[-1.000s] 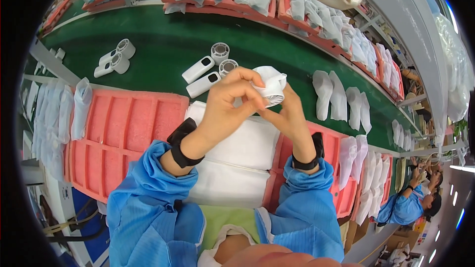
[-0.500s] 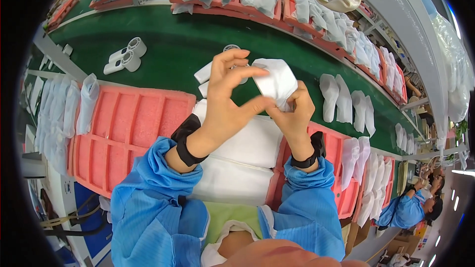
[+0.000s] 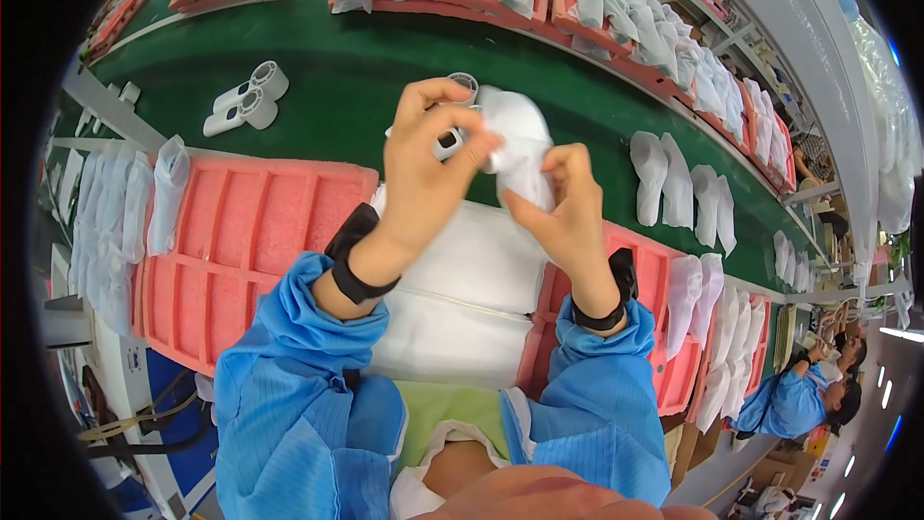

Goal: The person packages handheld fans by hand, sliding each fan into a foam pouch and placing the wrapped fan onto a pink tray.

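Note:
Over the green bench, a white plastic part wrapped in a thin white bag (image 3: 525, 130) is between my hands. My right hand (image 3: 568, 217) has its thumb and fingers closed around the lower end of the bag. On the other side, my left hand (image 3: 433, 159) pinches at the bag's edge with thumb and forefinger, the other fingers curled. Behind my left hand are white plastic parts with round ring ends (image 3: 463, 87), mostly hidden. Below my hands lies a stack of flat white bags (image 3: 452, 327).
Pink foam trays (image 3: 255, 217) with compartments lie to the left and right. More white ring-ended parts (image 3: 258, 108) lie at left on the green bench (image 3: 337, 67). Wrapped parts (image 3: 664, 183) stand in a row at right. Filled trays (image 3: 539, 24) line the far side. A person in blue (image 3: 794, 404) sits at far right.
The wrapped part has turned more upright and moved slightly away and to the left. My right hand now grips lower along it, and my left fingers have closed in on the bag's edge.

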`<state>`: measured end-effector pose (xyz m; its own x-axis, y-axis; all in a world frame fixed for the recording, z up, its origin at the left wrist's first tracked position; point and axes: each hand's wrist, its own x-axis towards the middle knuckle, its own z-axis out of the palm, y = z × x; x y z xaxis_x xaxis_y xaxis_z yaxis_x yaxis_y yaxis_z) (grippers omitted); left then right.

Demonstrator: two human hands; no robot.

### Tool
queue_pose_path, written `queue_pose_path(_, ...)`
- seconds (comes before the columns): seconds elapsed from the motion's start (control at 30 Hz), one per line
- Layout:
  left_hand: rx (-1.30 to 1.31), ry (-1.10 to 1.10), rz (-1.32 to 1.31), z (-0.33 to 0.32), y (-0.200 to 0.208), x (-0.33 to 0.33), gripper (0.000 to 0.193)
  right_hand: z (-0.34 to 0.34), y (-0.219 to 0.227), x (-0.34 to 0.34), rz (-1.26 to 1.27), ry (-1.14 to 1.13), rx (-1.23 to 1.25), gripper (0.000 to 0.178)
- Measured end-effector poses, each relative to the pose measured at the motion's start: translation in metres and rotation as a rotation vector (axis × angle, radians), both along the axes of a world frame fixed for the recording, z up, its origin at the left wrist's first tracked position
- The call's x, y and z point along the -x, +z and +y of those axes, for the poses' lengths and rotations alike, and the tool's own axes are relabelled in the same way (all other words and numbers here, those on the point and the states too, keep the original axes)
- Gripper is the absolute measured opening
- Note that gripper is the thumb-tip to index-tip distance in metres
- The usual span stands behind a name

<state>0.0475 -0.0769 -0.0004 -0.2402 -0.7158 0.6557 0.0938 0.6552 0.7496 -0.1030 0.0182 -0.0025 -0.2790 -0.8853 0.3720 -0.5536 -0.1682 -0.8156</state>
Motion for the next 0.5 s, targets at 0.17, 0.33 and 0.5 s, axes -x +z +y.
queue_pose_path(0.17, -0.215, -0.08, 0.068, 0.003, -0.016, 0.007, 0.015, -0.007, 0.002, 0.015, -0.105, 0.059, -0.178, 0.05)
queue_pose_path(0.33, 0.101, 0.116, -0.027, 0.012, -0.011, 0.01, 0.013, 0.0, 0.006, -0.001, 0.022, -0.027, -0.027, 0.057)
queue_pose_path(0.5, -0.384, -0.178, 0.246, 0.007, -0.007, 0.007, 0.013, -0.001, 0.008, -0.005, -0.081, 0.014, 0.013, 0.062)
